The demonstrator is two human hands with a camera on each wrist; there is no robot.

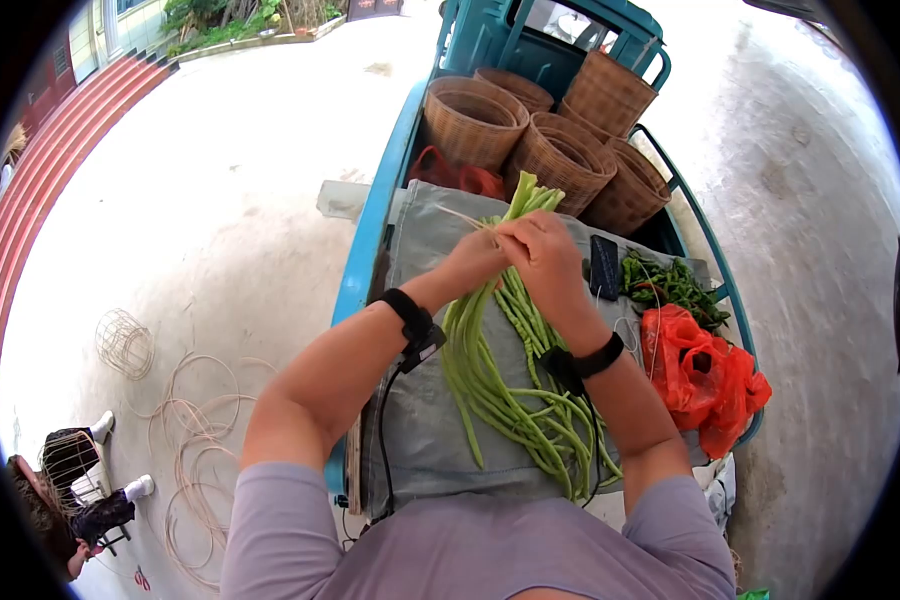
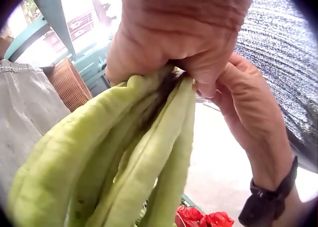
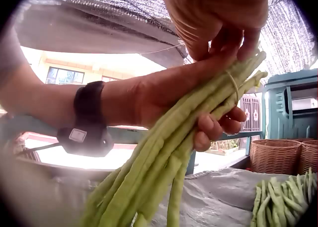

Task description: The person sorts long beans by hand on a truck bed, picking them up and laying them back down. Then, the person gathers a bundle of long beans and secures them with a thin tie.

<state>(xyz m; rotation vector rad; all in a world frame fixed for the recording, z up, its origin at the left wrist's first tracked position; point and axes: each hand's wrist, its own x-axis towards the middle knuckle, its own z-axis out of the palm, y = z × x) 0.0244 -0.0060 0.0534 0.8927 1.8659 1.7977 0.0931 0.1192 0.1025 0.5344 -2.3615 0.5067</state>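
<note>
My left hand [image 1: 473,263] grips a bundle of long green beans [image 1: 475,370] near its upper end, fingers curled round the stalks in the right wrist view. A thin pale strip [image 3: 233,86] loops round the bundle just above that grip, and one end sticks out to the left in the head view. My right hand [image 1: 550,265] meets the left at the top of the bundle, its thumb and fingers pinching at the strip; the fingertips are partly hidden. The beans' long tails hang down over the grey cloth [image 1: 420,420]. A second bunch of beans [image 3: 285,202] lies on the cloth.
Several woven baskets [image 1: 475,125] stand in the blue truck bed ahead. Green peppers [image 1: 670,285], a dark phone-like object [image 1: 604,267] and a red plastic bag [image 1: 695,370] lie to the right. Coiled strips [image 1: 195,420] and a seated person [image 1: 80,490] are on the ground at left.
</note>
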